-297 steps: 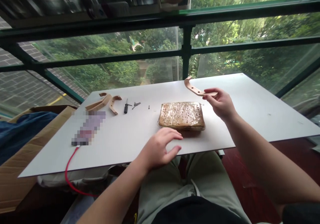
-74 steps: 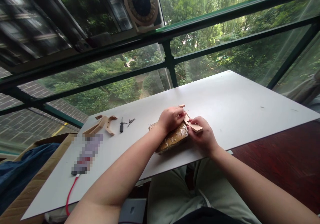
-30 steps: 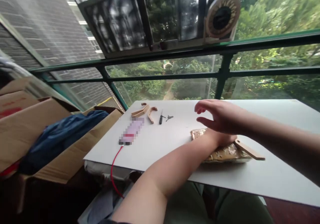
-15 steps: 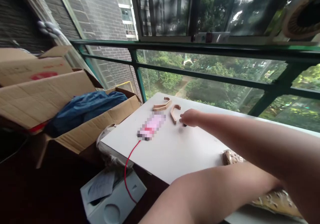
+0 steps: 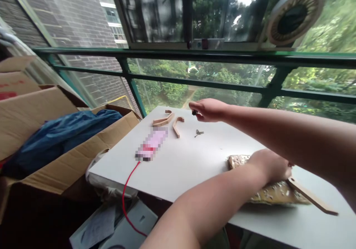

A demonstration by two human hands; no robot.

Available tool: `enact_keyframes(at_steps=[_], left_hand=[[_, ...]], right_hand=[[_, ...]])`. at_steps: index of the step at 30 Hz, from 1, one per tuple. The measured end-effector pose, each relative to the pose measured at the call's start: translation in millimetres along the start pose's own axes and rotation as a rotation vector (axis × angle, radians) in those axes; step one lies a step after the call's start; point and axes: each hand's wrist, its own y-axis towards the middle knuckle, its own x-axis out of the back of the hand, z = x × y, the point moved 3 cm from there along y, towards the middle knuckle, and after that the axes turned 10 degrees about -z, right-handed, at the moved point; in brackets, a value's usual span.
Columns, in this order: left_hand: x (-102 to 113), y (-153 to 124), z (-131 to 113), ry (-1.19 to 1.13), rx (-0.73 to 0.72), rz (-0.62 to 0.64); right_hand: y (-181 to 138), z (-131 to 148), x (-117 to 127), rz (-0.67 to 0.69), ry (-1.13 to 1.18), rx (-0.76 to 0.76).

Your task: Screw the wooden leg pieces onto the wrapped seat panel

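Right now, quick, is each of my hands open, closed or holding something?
Left hand: closed on the wooden piece, over the plastic-wrapped block.
Right hand: closed, holding a small black tool, mostly hidden, probably a screwdriver.

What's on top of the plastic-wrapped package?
Over the plastic-wrapped package are the left grip and a drilled wooden strip jutting past its right edge. The surface beneath both, and the strip's other end, are hidden.
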Motion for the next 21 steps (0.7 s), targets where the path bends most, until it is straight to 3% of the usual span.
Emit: enact_keyframes(at_steps=[3,7,10,13,16,17,19,21], left_hand=[[0.2,-1.3,-1.8,-0.042,0.044,-0.059],[7.0,-4.3,-1.3,-0.09,0.086,-0.09],[9.0,-4.3,-2.4,-0.102,0.083,-0.099],[8.4,-3.8,-4.0,-0.097,0.091,-0.121],[7.2,-4.1,-5.8,-0.072,0.103,-0.141],[7.5,-4.4,-6.7,-0.046,0.098,-0.16],[8.5,-5.1,-8.9,0.005,0.081,-0.192],[9.8,-5.7,-11.2,0.038,0.07,-0.211]], right_hand=[[-47.1,-19.7,54.9,-0.228,0.035,-0.135],[-145.5,-41.4,104.4,-0.546,0.186,-0.373],[-233.3,-48.9,116.7,-0.862,0.401,-0.583],[-310.1,-47.1,107.7,-1.127,0.576,-0.756],[-354.2,-40.3,91.1,-1.177,0.628,-0.83],[-359.8,-38.3,86.4,-1.128,0.681,-0.822],[-359.2,-34.4,81.1,-0.898,0.789,-0.764],[-350.1,-29.9,81.7,-0.556,0.794,-0.673]])
